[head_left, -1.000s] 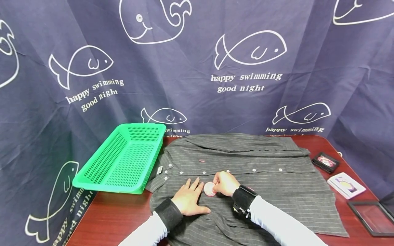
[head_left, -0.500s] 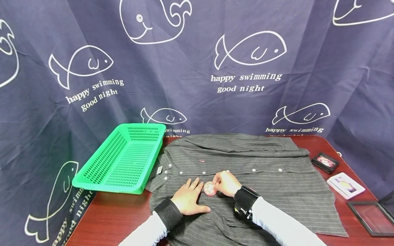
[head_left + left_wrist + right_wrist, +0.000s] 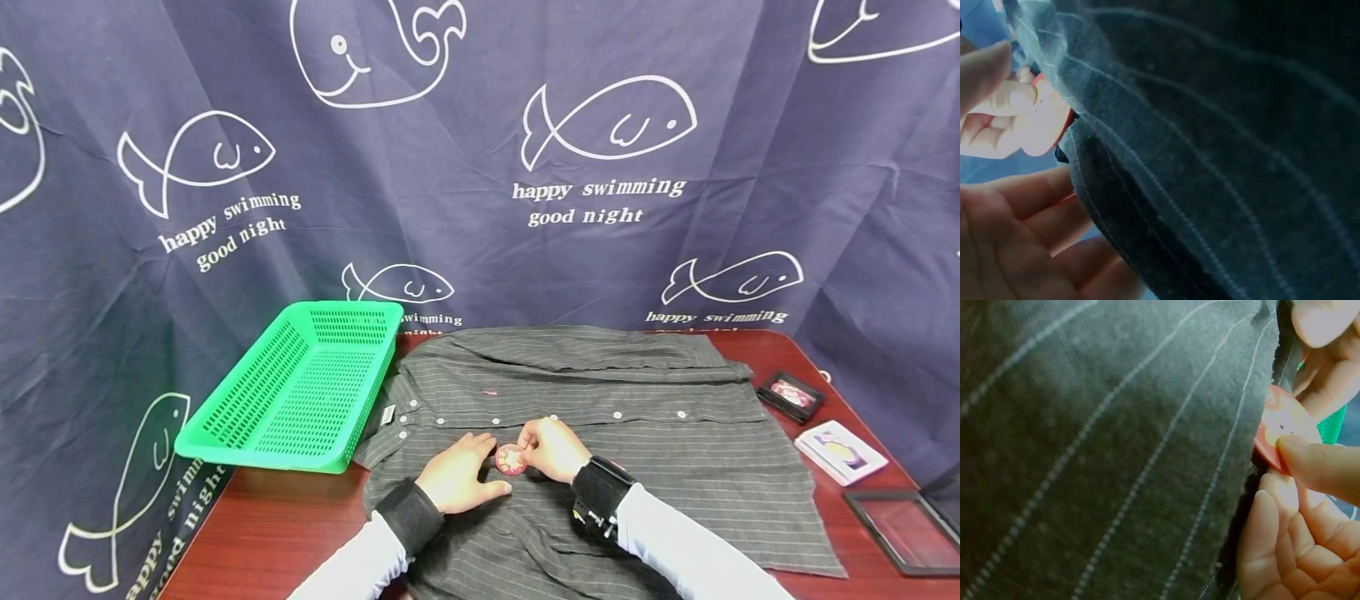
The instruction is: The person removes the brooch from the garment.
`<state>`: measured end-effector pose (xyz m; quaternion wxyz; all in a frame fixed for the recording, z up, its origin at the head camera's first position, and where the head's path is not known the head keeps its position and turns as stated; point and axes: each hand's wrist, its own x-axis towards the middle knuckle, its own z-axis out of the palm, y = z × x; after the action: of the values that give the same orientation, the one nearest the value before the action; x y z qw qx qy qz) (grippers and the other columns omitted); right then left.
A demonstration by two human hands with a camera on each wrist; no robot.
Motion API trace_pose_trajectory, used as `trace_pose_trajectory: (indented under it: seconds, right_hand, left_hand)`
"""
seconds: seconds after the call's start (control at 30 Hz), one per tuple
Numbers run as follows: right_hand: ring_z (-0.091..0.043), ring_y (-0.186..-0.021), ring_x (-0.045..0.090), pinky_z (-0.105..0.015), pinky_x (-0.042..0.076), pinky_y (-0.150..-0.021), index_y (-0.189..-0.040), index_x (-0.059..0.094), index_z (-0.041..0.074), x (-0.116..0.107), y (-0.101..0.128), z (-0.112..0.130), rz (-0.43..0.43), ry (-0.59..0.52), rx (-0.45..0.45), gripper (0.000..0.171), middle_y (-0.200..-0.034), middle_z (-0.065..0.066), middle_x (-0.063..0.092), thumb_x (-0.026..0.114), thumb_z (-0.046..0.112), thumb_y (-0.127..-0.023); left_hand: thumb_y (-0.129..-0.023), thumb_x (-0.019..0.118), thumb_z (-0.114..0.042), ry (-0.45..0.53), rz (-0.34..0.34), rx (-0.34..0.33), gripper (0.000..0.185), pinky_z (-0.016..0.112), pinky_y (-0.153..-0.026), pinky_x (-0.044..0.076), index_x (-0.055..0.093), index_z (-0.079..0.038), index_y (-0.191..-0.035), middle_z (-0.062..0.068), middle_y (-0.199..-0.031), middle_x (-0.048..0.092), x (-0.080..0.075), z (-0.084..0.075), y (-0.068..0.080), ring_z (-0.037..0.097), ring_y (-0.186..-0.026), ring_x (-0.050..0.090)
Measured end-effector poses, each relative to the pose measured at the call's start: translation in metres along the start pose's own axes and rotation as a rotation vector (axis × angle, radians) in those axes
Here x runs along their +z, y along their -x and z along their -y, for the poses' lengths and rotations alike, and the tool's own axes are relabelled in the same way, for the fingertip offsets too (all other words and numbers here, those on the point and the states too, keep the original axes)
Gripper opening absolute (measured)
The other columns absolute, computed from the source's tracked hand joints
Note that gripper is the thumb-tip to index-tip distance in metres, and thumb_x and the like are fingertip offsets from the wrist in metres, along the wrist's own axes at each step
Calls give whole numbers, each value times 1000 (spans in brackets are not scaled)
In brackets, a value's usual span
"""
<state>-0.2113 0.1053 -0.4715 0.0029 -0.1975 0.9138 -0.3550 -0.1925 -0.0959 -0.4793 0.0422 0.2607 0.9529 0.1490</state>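
A dark grey pinstriped shirt (image 3: 637, 475) lies spread out, its collar to the left. My right hand (image 3: 553, 450) pinches a round red badge (image 3: 507, 459) with a pale cartoon picture, close over the shirt's chest. In the right wrist view the thumb (image 3: 1322, 465) presses on the front of the badge (image 3: 1290, 415), with curled fingers below. My left hand (image 3: 457, 477) rests on the shirt just left of the badge, thumb spread away. Its loosely extended fingers (image 3: 1054, 222) meet the fabric in the left wrist view.
A green mesh basket (image 3: 322, 400) stands at the left edge of the red-brown table (image 3: 277, 533). Along the right side are a black box with a red picture (image 3: 790, 395), a white box (image 3: 842, 451) and a black-framed clear case (image 3: 907, 532). A dark blue printed curtain (image 3: 480, 217) hangs behind.
My left hand has gone from fingers spread flat to fingers drawn closer together. The badge in my right hand has tilted slightly, its glare fading so the picture shows. The right hand barely moved.
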Motion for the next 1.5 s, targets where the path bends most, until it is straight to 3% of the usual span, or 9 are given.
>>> trace_pose_trajectory:
  seconds: [0.23, 0.57, 0.8, 1.03, 1.3, 1.5]
  right_hand:
    - [-5, -53, 44, -20, 35, -51, -70, 62, 9, -1, 2, 1, -7, 14, 7, 12, -59, 6, 57, 70, 1, -70]
    - [-1, -54, 42, -21, 37, -57, -68, 62, 12, -2, 3, 2, -31, 46, -75, 16, -59, 8, 55, 74, 1, -70]
    - [1, -54, 42, -19, 36, -53, -68, 61, 12, -3, 4, 4, -42, 67, -105, 16, -59, 8, 56, 73, 1, -69]
    - [0, -55, 41, -20, 35, -53, -67, 58, 15, 0, 5, 4, -59, 92, -102, 19, -60, 9, 53, 72, 3, -68]
    - [-1, -57, 43, -20, 36, -54, -68, 57, 15, 0, 7, 5, -71, 107, -112, 18, -62, 9, 54, 72, 4, -67]
    - [0, -62, 48, -20, 41, -59, -72, 61, 13, -4, 7, 5, -39, 119, -188, 15, -68, 8, 57, 74, 6, -72]
  left_hand:
    - [-84, 73, -39, 50, -107, 50, 57, 39, -96, 51, 61, -4, -127, 10, -127, 65, -3, 0, -5, 23, -117, 63]
    - [-81, 76, -28, 51, -209, 122, 38, 33, -89, 54, 70, -9, -113, 5, -110, 71, 3, 2, -16, 19, -104, 68]
    - [-79, 77, -21, 23, -262, 173, 11, 24, -65, 49, 69, -17, -84, -6, -79, 66, 7, -1, -20, 7, -71, 59]
    - [-78, 78, -18, -29, -281, 179, 20, 20, -56, 38, 59, -20, -70, -8, -67, 54, 9, 0, -21, 3, -61, 44]
    - [-78, 77, -17, -32, -296, 189, 21, 20, -55, 38, 59, -19, -69, -9, -64, 52, 9, 0, -21, 3, -59, 45]
    - [-78, 78, -16, -17, -318, 198, 22, 20, -54, 38, 58, -18, -67, -9, -63, 53, 6, -1, -20, 3, -58, 45]
